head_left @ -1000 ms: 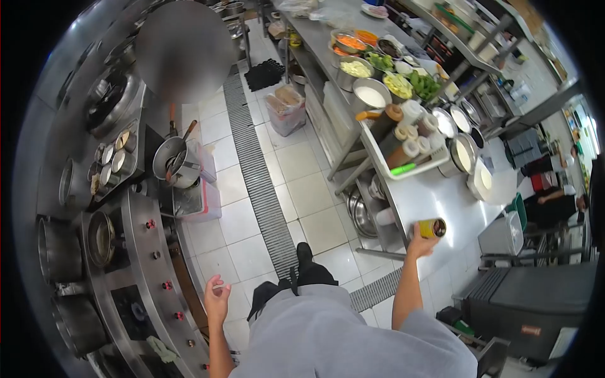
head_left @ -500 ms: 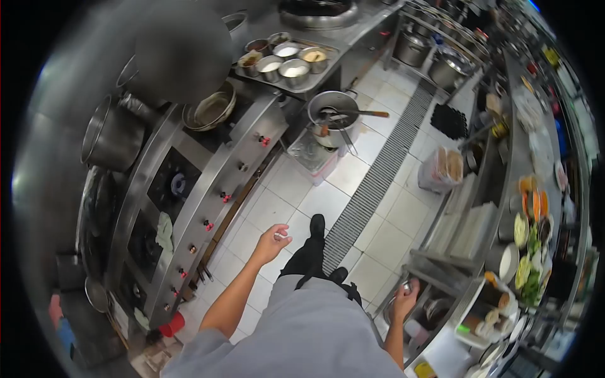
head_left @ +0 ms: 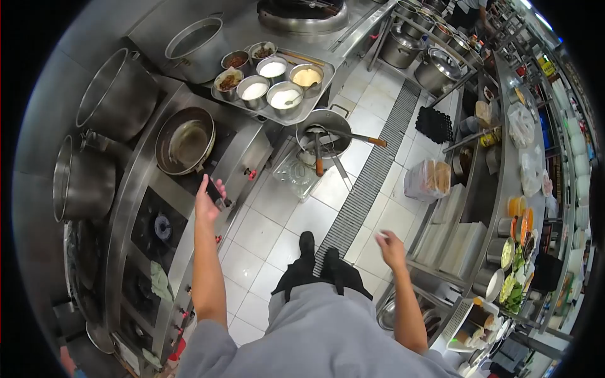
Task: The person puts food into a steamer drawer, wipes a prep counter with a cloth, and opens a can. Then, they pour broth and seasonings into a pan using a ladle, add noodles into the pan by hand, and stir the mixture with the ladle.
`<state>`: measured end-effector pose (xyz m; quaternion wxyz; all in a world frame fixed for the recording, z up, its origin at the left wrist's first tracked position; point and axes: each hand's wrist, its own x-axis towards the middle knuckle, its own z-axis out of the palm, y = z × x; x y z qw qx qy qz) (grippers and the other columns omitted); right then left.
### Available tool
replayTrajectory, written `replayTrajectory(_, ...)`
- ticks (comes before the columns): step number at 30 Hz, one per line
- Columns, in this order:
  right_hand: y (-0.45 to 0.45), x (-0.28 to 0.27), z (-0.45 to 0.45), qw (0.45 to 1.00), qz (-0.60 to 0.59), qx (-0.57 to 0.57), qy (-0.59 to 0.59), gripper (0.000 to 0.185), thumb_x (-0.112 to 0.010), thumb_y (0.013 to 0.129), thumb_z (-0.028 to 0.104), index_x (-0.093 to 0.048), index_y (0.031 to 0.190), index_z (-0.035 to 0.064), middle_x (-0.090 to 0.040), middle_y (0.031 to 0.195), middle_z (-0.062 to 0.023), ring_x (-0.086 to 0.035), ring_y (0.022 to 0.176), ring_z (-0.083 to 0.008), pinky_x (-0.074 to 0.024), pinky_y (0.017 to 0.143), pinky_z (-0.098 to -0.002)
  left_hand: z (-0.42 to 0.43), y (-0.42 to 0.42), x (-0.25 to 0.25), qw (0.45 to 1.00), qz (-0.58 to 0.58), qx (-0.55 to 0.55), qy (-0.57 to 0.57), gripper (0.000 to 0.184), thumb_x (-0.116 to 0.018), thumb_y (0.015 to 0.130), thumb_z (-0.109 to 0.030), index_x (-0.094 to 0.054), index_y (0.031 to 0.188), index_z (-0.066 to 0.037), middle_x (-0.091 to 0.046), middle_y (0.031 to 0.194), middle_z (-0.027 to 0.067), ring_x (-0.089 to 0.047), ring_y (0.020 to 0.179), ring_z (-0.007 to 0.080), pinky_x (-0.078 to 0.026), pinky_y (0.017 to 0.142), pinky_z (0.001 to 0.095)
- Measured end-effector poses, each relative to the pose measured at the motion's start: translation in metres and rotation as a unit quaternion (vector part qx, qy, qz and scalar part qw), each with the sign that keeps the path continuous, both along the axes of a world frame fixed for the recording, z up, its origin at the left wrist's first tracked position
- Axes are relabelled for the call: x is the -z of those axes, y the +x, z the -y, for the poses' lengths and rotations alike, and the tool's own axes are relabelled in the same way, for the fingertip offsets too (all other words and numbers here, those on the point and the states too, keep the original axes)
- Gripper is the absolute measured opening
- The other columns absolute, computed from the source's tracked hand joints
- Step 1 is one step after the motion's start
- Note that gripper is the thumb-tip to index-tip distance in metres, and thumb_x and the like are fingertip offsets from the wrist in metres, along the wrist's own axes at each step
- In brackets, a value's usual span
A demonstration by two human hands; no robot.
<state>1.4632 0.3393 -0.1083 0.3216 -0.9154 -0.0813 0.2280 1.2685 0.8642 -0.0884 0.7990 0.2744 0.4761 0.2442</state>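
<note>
My left hand [head_left: 207, 203] is over the stove's front edge, just below a worn round pan [head_left: 186, 143]. Its fingers are round a dark, narrow object [head_left: 218, 196] that I cannot make out clearly. Out over the tiled floor, my right hand [head_left: 392, 248] hangs with its fingers curled together. Any item inside it is too small or blurred to see. Left of the drain grate, a deep pot [head_left: 304, 140] holds ladles with wooden handles.
A tray [head_left: 302, 116] of metal seasoning bowls stands beyond the pan. Large pots [head_left: 118, 94] line the left wall. A bag-lined bin [head_left: 427, 180] is on the floor at right, beside a counter with vegetable bowls [head_left: 507, 252] and a bottle basket [head_left: 455, 318].
The view has swung left toward the stove. My left hand has reached up beside the pan and closed round the dark object. My right hand has left the yellow can and come over the floor.
</note>
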Motion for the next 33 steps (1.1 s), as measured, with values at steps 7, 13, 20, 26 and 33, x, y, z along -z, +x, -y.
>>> replayTrajectory(7,0.168,0.061,-0.187,0.952,0.269,-0.135,-0.052,0.041,-0.067,0.083,0.035,-0.065,0.11,0.0045,-0.062,0.115,-0.0167,-0.057,0.109,-0.0317,-0.0446,0.09,-0.0474,0.002,0.018,0.017,0.984,-0.145,-0.001,0.099,0.031,-0.074,0.085,-0.027,-0.049,0.075,-0.012,-0.045,0.058,-0.0017,-0.043,0.045,0.0089,-0.036,0.04,0.0267)
replayTrajectory(13,0.326,0.14,-0.209,0.902,0.167,-0.187,-0.352,0.075,-0.059,0.084,0.029,-0.027,0.149,0.0102,-0.038,0.147,-0.0189,-0.029,0.141,-0.0346,-0.0188,0.109,-0.0647,0.037,0.001,0.006,0.969,-0.216,-0.027,0.114,0.03,-0.074,0.084,-0.023,-0.049,0.075,-0.008,-0.043,0.052,-0.0013,-0.041,0.039,0.0103,-0.034,0.037,0.0275)
replayTrajectory(20,0.32,0.166,-0.239,0.9,-0.33,-0.17,-0.229,0.037,-0.074,0.084,0.029,-0.057,0.068,-0.0005,-0.049,0.049,-0.0093,-0.051,0.04,-0.0236,-0.0448,0.038,-0.0428,0.071,-0.03,-0.015,0.964,-0.237,-0.063,0.108,0.028,-0.073,0.085,-0.019,-0.048,0.088,-0.006,-0.046,0.058,-0.0015,-0.042,0.039,0.0084,-0.034,0.036,0.0252)
replayTrajectory(26,0.274,0.143,-0.209,0.917,0.075,-0.303,-0.249,0.033,-0.063,0.08,0.019,-0.059,0.108,0.0007,-0.066,0.1,-0.0264,-0.063,0.097,-0.0426,-0.0496,0.082,-0.0504,0.093,-0.048,-0.05,0.952,-0.27,-0.077,0.125,0.029,-0.074,0.084,-0.019,-0.049,0.085,-0.005,-0.046,0.058,-0.0015,-0.043,0.039,0.0084,-0.034,0.035,0.0246)
replayTrajectory(33,0.172,0.029,-0.082,0.961,0.098,-0.162,-0.203,0.041,-0.066,0.081,0.018,-0.055,0.115,-0.0021,-0.064,0.096,-0.0302,-0.062,0.092,-0.0474,-0.0472,0.08,-0.0527,0.099,-0.086,-0.07,0.957,-0.257,-0.063,0.12,0.03,-0.075,0.084,-0.022,-0.051,0.086,-0.003,-0.048,0.057,-0.0003,-0.043,0.038,0.0089,-0.035,0.036,0.0249)
